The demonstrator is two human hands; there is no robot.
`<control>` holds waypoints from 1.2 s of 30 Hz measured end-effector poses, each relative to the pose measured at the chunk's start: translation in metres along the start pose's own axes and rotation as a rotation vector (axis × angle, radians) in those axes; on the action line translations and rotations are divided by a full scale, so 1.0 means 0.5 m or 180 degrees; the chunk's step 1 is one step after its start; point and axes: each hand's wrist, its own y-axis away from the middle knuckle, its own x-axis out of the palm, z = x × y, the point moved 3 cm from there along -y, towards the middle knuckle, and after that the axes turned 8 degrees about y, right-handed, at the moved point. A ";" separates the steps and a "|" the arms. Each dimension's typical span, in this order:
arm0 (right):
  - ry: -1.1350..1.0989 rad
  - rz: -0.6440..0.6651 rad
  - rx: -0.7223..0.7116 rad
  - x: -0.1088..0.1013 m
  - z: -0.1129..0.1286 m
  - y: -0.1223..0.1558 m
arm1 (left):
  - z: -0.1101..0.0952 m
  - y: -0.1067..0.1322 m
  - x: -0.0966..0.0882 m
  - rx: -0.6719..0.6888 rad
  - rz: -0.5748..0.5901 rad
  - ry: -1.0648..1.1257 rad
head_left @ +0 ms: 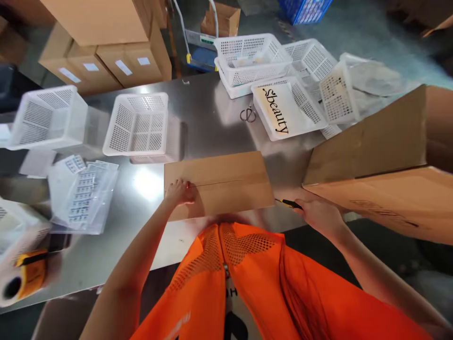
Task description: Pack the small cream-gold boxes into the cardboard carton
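A flat brown cardboard sheet point(226, 196) lies on the metal table just in front of me, with a thin dark line along its middle. My left hand point(180, 192) rests on its left part, fingers bent against the board; whether anything is under them is hidden. Off the sheet's right edge, my right hand point(316, 213) is closed round a black and yellow utility knife point(292, 204). The knife's tip points left and sits close to the sheet's right edge.
White plastic baskets point(139, 125) stand on the metal table point(201, 113), with more at the back right beside scissors point(248, 114). An open cardboard box point(382, 174) is at the right. Label sheets point(83, 196) and a tape dispenser point(33, 271) lie left. Stacked cartons point(116, 61) stand behind.
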 end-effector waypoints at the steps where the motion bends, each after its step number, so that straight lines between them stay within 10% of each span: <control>1: -0.0101 0.0078 0.0129 0.018 0.001 0.010 | 0.002 -0.008 -0.003 -0.0081 0.0048 0.0016; 10: -0.0824 -0.0107 0.1413 0.083 -0.057 0.108 | -0.018 -0.017 -0.041 -0.0042 0.0278 0.0071; 15: -0.0686 -0.0868 0.1423 0.044 -0.078 0.102 | -0.064 0.130 -0.020 0.0049 -0.0642 -0.0237; 20: -0.0644 -0.1501 0.0273 -0.028 -0.046 0.028 | -0.099 0.318 0.084 0.0072 -0.1785 -0.0162; 27: -0.0763 -0.1238 -0.0144 -0.103 -0.001 -0.068 | -0.128 0.369 0.148 0.0379 -0.3001 0.0165; 31: -0.1964 -0.1350 0.0927 -0.049 -0.033 -0.079 | -0.136 0.377 0.166 0.0659 -0.3551 0.0224; 36: -0.3771 -0.0785 0.1663 0.114 -0.068 -0.103 | -0.131 0.361 0.174 0.0693 -0.3847 0.0210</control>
